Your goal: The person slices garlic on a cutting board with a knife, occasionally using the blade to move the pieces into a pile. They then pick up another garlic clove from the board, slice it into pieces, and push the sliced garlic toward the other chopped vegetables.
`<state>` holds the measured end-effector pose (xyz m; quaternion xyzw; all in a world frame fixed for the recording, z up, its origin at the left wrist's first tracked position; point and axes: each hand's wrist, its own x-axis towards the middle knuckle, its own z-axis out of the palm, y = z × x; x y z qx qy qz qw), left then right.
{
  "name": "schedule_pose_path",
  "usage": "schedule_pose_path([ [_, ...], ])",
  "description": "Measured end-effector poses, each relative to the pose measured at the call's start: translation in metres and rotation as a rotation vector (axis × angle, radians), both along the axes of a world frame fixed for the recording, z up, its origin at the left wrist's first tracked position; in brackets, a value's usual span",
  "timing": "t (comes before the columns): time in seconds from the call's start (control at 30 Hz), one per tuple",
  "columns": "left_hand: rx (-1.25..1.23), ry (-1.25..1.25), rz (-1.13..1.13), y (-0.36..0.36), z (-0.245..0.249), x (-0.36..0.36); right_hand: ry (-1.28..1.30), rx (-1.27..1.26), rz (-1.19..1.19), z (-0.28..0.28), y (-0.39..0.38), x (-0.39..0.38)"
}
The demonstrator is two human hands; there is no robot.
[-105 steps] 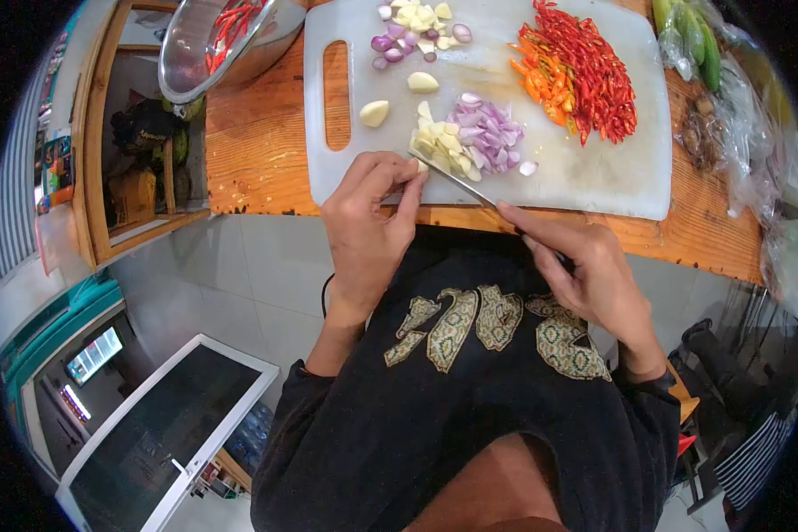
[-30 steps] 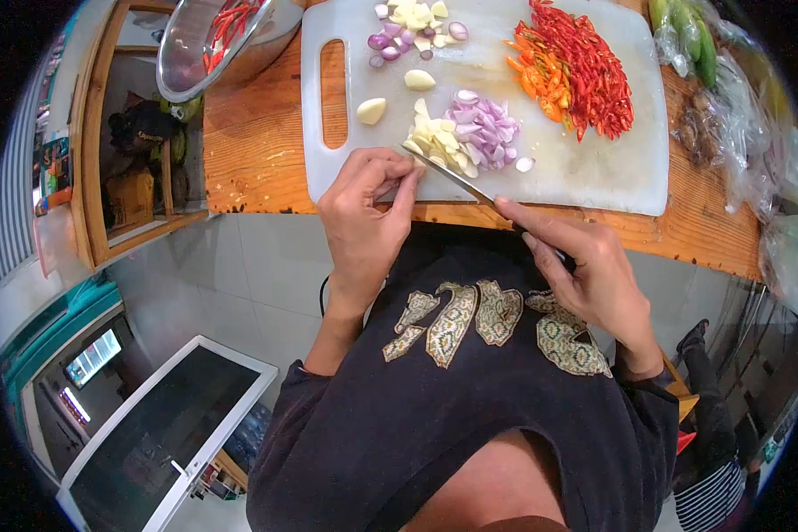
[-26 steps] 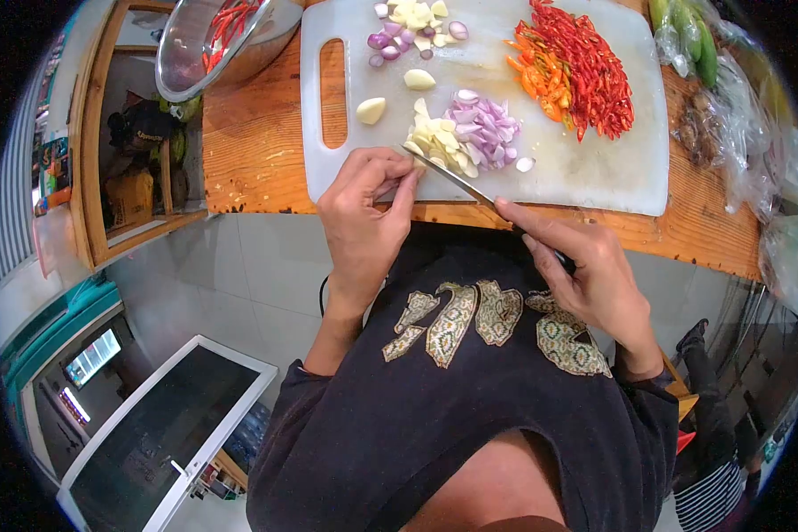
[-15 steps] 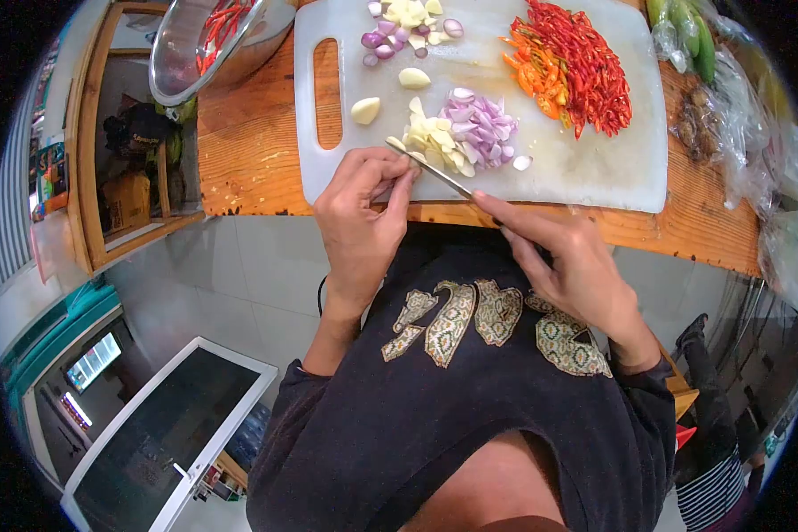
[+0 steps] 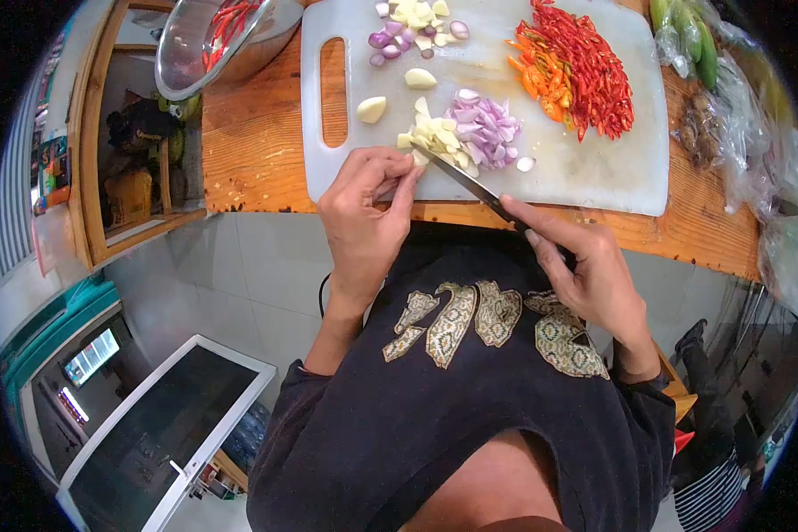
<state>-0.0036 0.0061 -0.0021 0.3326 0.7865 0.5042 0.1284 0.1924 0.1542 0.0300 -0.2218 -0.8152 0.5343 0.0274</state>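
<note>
My right hand (image 5: pixel 581 262) is closed around the handle of a knife (image 5: pixel 470 183), whose blade slants up and left over the cutting board (image 5: pixel 594 182). At the board's near edge, my left hand (image 5: pixel 370 199) pinches a small piece of garlic (image 5: pixel 419 158) beside the blade. Sliced garlic (image 5: pixel 434 133) lies just beyond the blade, touching a pile of sliced shallots (image 5: pixel 483 129). Two whole garlic cloves (image 5: pixel 371 109) rest left of the slices. Farther right are chopped red chilies (image 5: pixel 594 75) and orange chilies (image 5: pixel 541 80). Peeled shallots (image 5: pixel 390 42) sit at the far left.
A metal bowl (image 5: pixel 226 49) holding red chilies stands at the table's left. Plastic bags (image 5: pixel 740 133) and green vegetables (image 5: pixel 702 53) lie along the right side of the wooden table (image 5: pixel 248 164). A white-framed door (image 5: pixel 168 426) is at lower left.
The knife has shifted slightly right, its blade now turned flatter to view and clear of my left fingertips. My right hand has moved a little right and down. My left hand stays nearly in place.
</note>
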Motion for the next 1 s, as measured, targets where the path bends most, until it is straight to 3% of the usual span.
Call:
schedule_pose_path([
  [0.47,0.028,-0.023,0.000,0.001,-0.002,-0.001,0.020,0.070,0.072,0.001,0.004,0.002],
  [0.67,-0.028,-0.009,-0.015,-0.001,0.003,0.000,0.005,0.344,0.132,0.004,-0.004,-0.008],
  [0.77,-0.009,0.003,0.006,-0.002,0.004,0.002,-0.062,0.334,0.148,0.004,-0.003,-0.006],
  [0.87,-0.008,-0.003,0.016,-0.001,0.002,0.002,0.224,0.279,0.054,-0.011,0.002,-0.004],
  [1.0,-0.029,-0.003,-0.004,0.000,0.002,0.000,0.181,0.183,0.052,-0.007,0.004,-0.001],
])
